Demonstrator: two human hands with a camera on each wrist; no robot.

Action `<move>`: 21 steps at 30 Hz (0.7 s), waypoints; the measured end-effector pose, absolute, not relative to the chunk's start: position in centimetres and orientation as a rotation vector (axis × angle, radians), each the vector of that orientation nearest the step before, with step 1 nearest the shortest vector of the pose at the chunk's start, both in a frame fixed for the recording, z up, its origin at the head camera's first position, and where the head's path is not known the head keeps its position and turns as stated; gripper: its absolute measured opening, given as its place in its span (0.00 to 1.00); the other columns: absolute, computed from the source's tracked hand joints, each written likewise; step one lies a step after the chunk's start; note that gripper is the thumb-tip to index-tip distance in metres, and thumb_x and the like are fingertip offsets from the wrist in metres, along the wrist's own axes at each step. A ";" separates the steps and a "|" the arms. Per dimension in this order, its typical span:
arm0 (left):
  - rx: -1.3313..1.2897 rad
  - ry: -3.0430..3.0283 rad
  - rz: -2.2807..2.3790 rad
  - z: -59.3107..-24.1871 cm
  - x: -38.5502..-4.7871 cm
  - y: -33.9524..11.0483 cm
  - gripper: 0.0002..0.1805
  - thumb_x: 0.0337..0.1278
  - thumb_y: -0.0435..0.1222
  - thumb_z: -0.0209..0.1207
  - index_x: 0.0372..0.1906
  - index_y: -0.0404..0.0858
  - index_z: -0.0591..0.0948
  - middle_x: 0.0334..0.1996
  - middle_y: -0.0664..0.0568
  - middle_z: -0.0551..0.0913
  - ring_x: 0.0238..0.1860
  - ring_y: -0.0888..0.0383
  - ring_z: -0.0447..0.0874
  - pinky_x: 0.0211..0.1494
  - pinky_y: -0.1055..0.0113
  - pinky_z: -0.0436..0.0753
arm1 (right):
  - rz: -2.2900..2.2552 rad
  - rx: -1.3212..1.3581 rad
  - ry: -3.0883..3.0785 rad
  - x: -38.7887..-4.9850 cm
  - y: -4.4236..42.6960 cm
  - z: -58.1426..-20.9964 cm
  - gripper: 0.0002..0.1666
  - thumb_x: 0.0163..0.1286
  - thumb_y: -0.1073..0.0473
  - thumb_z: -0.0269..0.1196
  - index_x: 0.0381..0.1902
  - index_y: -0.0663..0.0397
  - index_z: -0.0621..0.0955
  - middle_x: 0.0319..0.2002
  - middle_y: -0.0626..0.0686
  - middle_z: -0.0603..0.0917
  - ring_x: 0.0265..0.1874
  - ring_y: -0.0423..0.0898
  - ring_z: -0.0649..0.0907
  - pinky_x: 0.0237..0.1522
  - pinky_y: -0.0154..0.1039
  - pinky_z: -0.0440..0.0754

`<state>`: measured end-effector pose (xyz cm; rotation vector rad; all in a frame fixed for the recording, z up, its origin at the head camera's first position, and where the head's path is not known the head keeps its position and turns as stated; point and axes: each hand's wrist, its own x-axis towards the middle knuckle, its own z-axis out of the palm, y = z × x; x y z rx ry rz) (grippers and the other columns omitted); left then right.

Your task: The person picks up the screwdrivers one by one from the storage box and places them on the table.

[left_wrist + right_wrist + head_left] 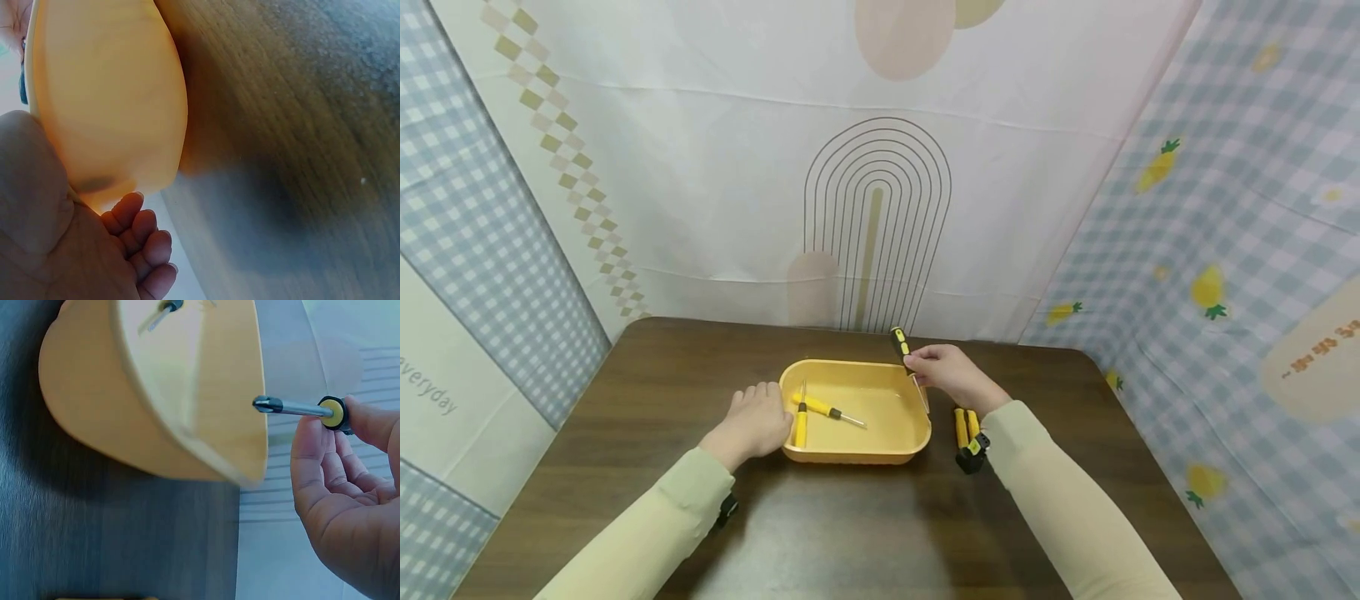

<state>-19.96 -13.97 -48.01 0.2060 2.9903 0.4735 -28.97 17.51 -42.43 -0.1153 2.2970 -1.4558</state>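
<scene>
Left hand grips tray end, prob steadying it; right fingers pinch screwdriver by handle, tip free.

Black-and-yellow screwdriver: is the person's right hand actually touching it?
Touching. The right wrist view shows the right hand pinching the black-and-yellow screwdriver at its handle, with no gap.

The left forearm, sleeved, slants inward from near the desk's left edge; the left grip has its back turned up, the fingers bent and lying together, the thumb spread away from them. The right forearm slants inward from near the right edge; the right grip, closer to the far edge, pinches between thumb and index finger, the other fingers curled palmward
</scene>
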 end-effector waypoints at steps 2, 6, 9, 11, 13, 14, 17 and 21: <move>0.204 2.988 0.472 -48.1 -20.0 -14.0 0.22 0.63 0.43 0.49 0.48 0.26 0.68 0.39 0.40 0.70 0.43 0.43 0.68 0.49 0.47 0.64 | -1.481 -0.092 2.286 -29.1 18.0 -42.4 0.22 0.70 0.53 0.60 0.53 0.64 0.77 0.50 0.60 0.79 0.53 0.61 0.79 0.54 0.50 0.76; 0.202 2.984 0.474 -48.1 -20.1 -14.1 0.23 0.63 0.44 0.49 0.48 0.26 0.69 0.39 0.40 0.70 0.44 0.43 0.69 0.50 0.47 0.64 | -1.498 -0.061 2.282 -29.1 18.8 -42.3 0.24 0.70 0.52 0.61 0.55 0.65 0.76 0.53 0.61 0.77 0.53 0.58 0.79 0.57 0.52 0.72; 0.200 2.980 0.475 -48.1 -20.1 -14.1 0.23 0.64 0.44 0.49 0.49 0.26 0.69 0.39 0.40 0.71 0.45 0.43 0.69 0.50 0.47 0.65 | -1.482 -0.054 2.294 -29.2 19.5 -42.5 0.26 0.69 0.50 0.61 0.56 0.64 0.76 0.54 0.60 0.77 0.54 0.56 0.79 0.58 0.53 0.71; 0.202 2.977 0.480 -48.1 -20.1 -14.1 0.24 0.64 0.44 0.49 0.50 0.25 0.69 0.40 0.40 0.71 0.45 0.43 0.69 0.50 0.47 0.65 | -1.463 -0.051 2.308 -29.1 19.9 -42.5 0.27 0.69 0.49 0.61 0.57 0.63 0.76 0.55 0.59 0.77 0.54 0.55 0.79 0.57 0.51 0.72; 0.204 2.976 0.484 -48.0 -20.1 -14.1 0.24 0.64 0.44 0.49 0.50 0.25 0.68 0.40 0.40 0.71 0.45 0.43 0.69 0.50 0.47 0.65 | -1.450 -0.040 2.324 -29.1 20.4 -42.5 0.26 0.69 0.48 0.61 0.56 0.61 0.76 0.56 0.58 0.76 0.54 0.54 0.79 0.57 0.50 0.73; 0.205 2.976 0.485 -48.0 -20.1 -14.1 0.24 0.64 0.44 0.49 0.50 0.25 0.68 0.40 0.40 0.71 0.45 0.43 0.69 0.50 0.47 0.65 | -1.441 -0.035 2.331 -29.1 20.6 -42.5 0.26 0.69 0.48 0.61 0.56 0.60 0.76 0.56 0.58 0.76 0.54 0.54 0.79 0.57 0.50 0.73; 0.209 2.976 0.488 -47.9 -20.1 -14.1 0.24 0.64 0.44 0.48 0.51 0.25 0.68 0.41 0.40 0.71 0.45 0.43 0.69 0.50 0.47 0.65 | -1.440 -0.011 2.332 -29.1 21.5 -42.7 0.27 0.69 0.47 0.60 0.57 0.60 0.76 0.57 0.59 0.76 0.55 0.55 0.79 0.58 0.51 0.72; 0.208 2.972 0.485 -48.0 -20.1 -13.9 0.24 0.64 0.44 0.49 0.51 0.26 0.68 0.40 0.40 0.71 0.45 0.43 0.69 0.51 0.46 0.64 | -1.441 0.031 2.331 -29.2 23.4 -43.6 0.31 0.69 0.45 0.61 0.60 0.62 0.73 0.58 0.61 0.75 0.57 0.56 0.78 0.58 0.51 0.71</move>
